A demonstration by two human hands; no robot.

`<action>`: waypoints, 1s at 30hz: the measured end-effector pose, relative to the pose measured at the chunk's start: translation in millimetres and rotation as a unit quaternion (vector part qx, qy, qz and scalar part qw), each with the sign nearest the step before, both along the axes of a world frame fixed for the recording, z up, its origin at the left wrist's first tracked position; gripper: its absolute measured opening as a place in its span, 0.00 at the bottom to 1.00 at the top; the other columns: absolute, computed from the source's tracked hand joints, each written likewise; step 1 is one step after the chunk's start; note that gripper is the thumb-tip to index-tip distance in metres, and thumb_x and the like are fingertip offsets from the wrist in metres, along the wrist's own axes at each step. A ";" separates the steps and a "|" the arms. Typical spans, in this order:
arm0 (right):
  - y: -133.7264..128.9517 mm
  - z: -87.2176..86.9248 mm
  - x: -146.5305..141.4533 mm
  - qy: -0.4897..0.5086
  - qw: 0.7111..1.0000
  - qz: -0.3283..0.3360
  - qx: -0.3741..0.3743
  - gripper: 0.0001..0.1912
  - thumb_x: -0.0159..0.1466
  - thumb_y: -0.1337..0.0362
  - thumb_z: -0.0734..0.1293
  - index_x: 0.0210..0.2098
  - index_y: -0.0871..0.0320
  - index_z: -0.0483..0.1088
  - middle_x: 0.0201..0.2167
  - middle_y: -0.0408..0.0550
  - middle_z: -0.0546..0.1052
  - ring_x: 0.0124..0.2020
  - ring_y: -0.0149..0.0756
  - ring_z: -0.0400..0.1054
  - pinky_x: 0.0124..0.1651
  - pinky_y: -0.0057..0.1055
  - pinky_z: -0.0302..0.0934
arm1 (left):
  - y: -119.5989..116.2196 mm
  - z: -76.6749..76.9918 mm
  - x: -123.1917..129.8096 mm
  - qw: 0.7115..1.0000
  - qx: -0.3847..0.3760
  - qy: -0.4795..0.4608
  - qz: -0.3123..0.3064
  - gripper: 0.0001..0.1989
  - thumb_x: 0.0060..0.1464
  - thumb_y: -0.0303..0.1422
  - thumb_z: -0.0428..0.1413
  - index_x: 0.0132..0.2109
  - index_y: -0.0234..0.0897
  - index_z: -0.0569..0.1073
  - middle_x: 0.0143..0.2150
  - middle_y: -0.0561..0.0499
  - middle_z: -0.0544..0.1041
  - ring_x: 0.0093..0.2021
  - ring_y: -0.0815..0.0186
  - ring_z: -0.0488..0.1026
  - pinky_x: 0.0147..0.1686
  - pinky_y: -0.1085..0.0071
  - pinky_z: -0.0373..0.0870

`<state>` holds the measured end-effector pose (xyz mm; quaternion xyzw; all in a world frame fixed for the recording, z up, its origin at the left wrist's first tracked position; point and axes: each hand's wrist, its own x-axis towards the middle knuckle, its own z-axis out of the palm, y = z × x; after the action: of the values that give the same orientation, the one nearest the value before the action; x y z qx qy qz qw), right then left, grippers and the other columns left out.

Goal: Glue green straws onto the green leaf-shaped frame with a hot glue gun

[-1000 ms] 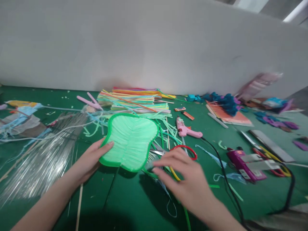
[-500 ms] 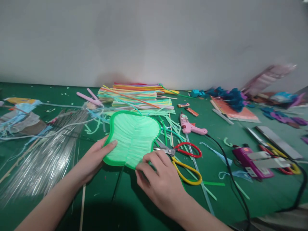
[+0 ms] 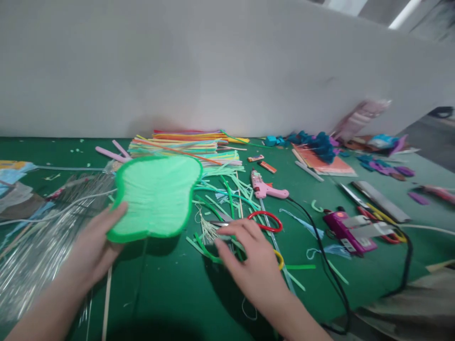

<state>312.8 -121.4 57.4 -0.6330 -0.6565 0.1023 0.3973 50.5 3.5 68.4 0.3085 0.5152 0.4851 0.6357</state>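
My left hand (image 3: 94, 248) grips a light-green fan (image 3: 159, 196) by its lower left edge, thumb on the front face. The fan has a wavy outline, a darker green fuzzy rim and fine ridges; a thin dark stem runs down below it. My right hand (image 3: 254, 263) hovers over the table with fingers apart and nothing seen in them. Just left of its fingertips lies a pale tassel (image 3: 207, 230). Scissors with one red handle (image 3: 266, 221) and one yellow handle lie partly hidden behind this hand, among green pipe-cleaner offcuts (image 3: 204, 251).
Bundled coloured pipe cleaners (image 3: 185, 148) lie by the wall. A pink glue gun (image 3: 266, 187) trails a black cord rightward. Further right are a purple box (image 3: 348, 232), more scissors and blue tassels (image 3: 334, 250). Clear thin rods (image 3: 53, 241) spread at left.
My right hand has come off the fan's lower edge and opened beside the tassel. The fan, in my left hand, has moved left. The camera view has turned rightward.
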 end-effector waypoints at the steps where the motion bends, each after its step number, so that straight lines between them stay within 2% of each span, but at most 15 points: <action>1: 0.9 -0.2 10.5 -0.026 0.999 -0.022 -0.032 0.05 0.72 0.65 0.68 0.44 0.56 0.77 0.42 0.51 0.81 0.45 0.43 0.77 0.48 0.40 0.72 | 3.0 3.9 -2.4 1.000 0.013 -0.002 0.024 0.14 0.61 0.31 0.65 0.53 0.36 0.82 0.46 0.51 0.88 0.37 0.64 0.85 0.34 0.76 0.84; 3: 4.2 -0.9 28.5 -0.082 0.991 -0.029 -0.104 0.06 0.72 0.67 0.67 0.42 0.57 0.77 0.41 0.52 0.82 0.42 0.44 0.78 0.43 0.40 0.71 | 8.1 11.4 -5.7 0.998 0.029 -0.006 0.059 0.13 0.64 0.29 0.60 0.55 0.38 0.81 0.48 0.52 0.88 0.39 0.64 0.84 0.35 0.75 0.84; 5: 8.7 -1.1 38.3 -0.106 0.984 -0.005 -0.140 0.06 0.70 0.69 0.67 0.41 0.56 0.78 0.39 0.50 0.82 0.38 0.42 0.78 0.39 0.37 0.70 | 10.9 17.3 -6.6 0.996 0.027 -0.008 0.085 0.14 0.65 0.27 0.58 0.55 0.39 0.80 0.48 0.53 0.88 0.38 0.65 0.84 0.32 0.75 0.84; 10: 14.3 3.3 34.2 -0.137 0.972 0.079 -0.173 0.03 0.64 0.70 0.74 0.36 0.56 0.78 0.34 0.47 0.82 0.35 0.41 0.78 0.36 0.34 0.65 | 10.7 24.5 -1.6 0.992 -0.004 -0.013 0.122 0.13 0.66 0.23 0.55 0.52 0.38 0.80 0.44 0.55 0.88 0.32 0.68 0.81 0.26 0.76 0.82; 13: 11.9 4.7 30.0 -0.158 0.961 0.125 -0.191 0.08 0.57 0.70 0.80 0.34 0.56 0.79 0.33 0.48 0.82 0.35 0.43 0.77 0.32 0.33 0.61 | 10.9 24.1 1.5 0.991 -0.015 -0.016 0.132 0.13 0.67 0.21 0.53 0.51 0.37 0.80 0.39 0.58 0.87 0.29 0.69 0.81 0.24 0.76 0.81; 18: 10.2 6.9 31.0 -0.155 0.957 0.145 -0.198 0.08 0.60 0.76 0.71 0.34 0.57 0.78 0.32 0.48 0.82 0.32 0.41 0.75 0.30 0.33 0.58 | 12.1 20.9 2.5 0.992 -0.021 -0.023 0.124 0.14 0.68 0.21 0.52 0.51 0.36 0.80 0.35 0.60 0.86 0.29 0.69 0.81 0.23 0.75 0.82; 21: 17.6 17.0 40.0 -0.125 0.965 0.128 -0.191 0.08 0.64 0.73 0.67 0.37 0.56 0.78 0.32 0.46 0.82 0.31 0.37 0.75 0.33 0.33 0.62 | 11.4 20.0 1.2 0.993 -0.020 -0.024 0.115 0.14 0.67 0.20 0.53 0.52 0.35 0.80 0.36 0.59 0.86 0.28 0.69 0.81 0.22 0.75 0.82; 24: 30.9 32.2 56.0 -0.014 0.981 0.079 -0.179 0.08 0.68 0.66 0.66 0.43 0.54 0.78 0.30 0.42 0.82 0.29 0.34 0.74 0.33 0.31 0.64 | 12.0 17.4 -1.6 0.994 -0.015 -0.024 0.104 0.14 0.66 0.21 0.54 0.52 0.35 0.80 0.40 0.57 0.87 0.29 0.69 0.81 0.25 0.76 0.83; 27: 43.4 47.1 70.1 0.113 0.984 0.034 -0.136 0.08 0.66 0.60 0.68 0.42 0.54 0.77 0.29 0.42 0.81 0.29 0.34 0.73 0.33 0.31 0.65 | 15.6 11.0 -5.6 0.995 -0.012 -0.023 0.096 0.14 0.66 0.22 0.54 0.52 0.36 0.81 0.41 0.55 0.88 0.30 0.68 0.82 0.26 0.75 0.84; 30: 50.3 61.3 75.4 0.183 0.978 0.023 -0.093 0.08 0.65 0.57 0.70 0.40 0.55 0.75 0.27 0.42 0.80 0.27 0.33 0.72 0.31 0.31 0.65 | 20.7 2.3 -9.2 0.995 -0.013 -0.013 0.095 0.16 0.66 0.22 0.52 0.52 0.37 0.82 0.42 0.53 0.88 0.29 0.66 0.83 0.24 0.73 0.83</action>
<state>388.2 -71.0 118.8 -0.6227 -0.5748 0.2862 0.4471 41.3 24.2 70.6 0.2439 0.5397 0.5406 0.5975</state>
